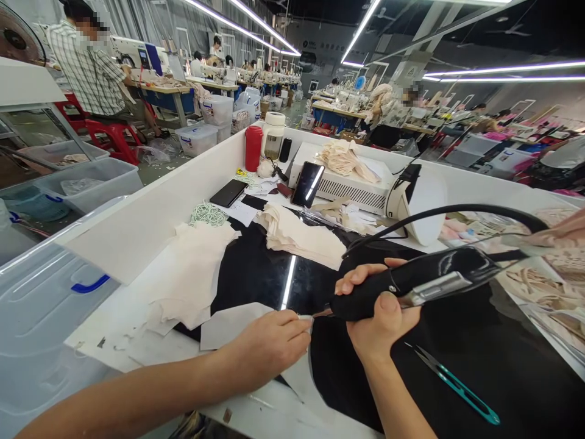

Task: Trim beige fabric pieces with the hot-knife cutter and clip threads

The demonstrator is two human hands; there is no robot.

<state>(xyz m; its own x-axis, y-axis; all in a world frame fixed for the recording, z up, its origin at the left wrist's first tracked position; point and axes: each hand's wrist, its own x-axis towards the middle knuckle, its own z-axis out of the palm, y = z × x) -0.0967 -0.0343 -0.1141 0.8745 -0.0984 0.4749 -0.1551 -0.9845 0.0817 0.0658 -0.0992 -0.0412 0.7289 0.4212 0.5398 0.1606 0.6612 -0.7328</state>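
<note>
Near the middle of the table, my left hand (269, 344) pinches a small pale piece at its fingertips, beside a white sheet (235, 320). My right hand (384, 314) is wrapped round a black handheld tool (411, 277) with a cable at its rear. The tool's narrow tip points left and meets or nearly meets the pale piece. Below both hands lies a shiny black mat (274, 274). Stacks of cream fabric pieces lie at the left (194, 274) and beyond the mat's middle (304, 238). Teal thread snips (461, 384) rest to the right of my right hand.
Two phones (228, 192) (308, 184), a red flask (253, 148), a clear bottle (273, 135) and a white machine box (338, 183) stand or lie at the back. A white lamp-like cone (425, 204) is behind the cable. A person in a checked shirt sits far left.
</note>
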